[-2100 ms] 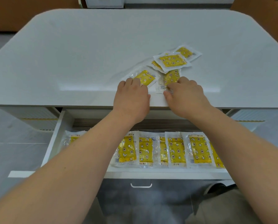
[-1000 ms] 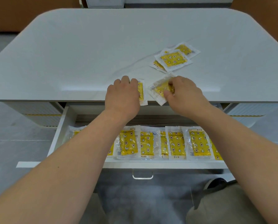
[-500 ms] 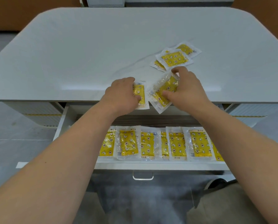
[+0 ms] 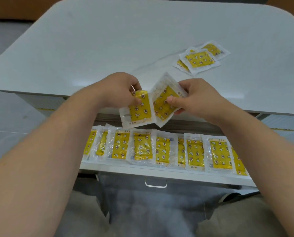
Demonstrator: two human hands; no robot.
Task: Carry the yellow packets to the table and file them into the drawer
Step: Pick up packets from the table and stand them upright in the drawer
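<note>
The left hand [image 4: 119,90] pinches one yellow packet [image 4: 140,108] between thumb and fingers, and the right hand [image 4: 197,98] pinches a second packet [image 4: 163,103] the same way. Both packets hang in the air just above the back of the open drawer [image 4: 160,171]. They meet along their inner edges, the right one tilted and the left one nearly upright. The hands are close together but do not touch each other.

Inside the drawer an overlapping row of packets [image 4: 194,153] runs from its left side to its right. The two forearms cross above the drawer and hide both ends of the row.

Beyond the drawer, on the white tabletop [image 4: 125,40], a small pile of packets [image 4: 198,59] lies toward the right, well apart from the hands. Three of them show, one on top of the others.

Just below the drawer's front edge sits a metal handle [image 4: 155,183]. Nearer than the drawer is the person's lap [image 4: 151,211] in grey and beige cloth. Pale floor [image 4: 6,117] shows to the drawer's left.
</note>
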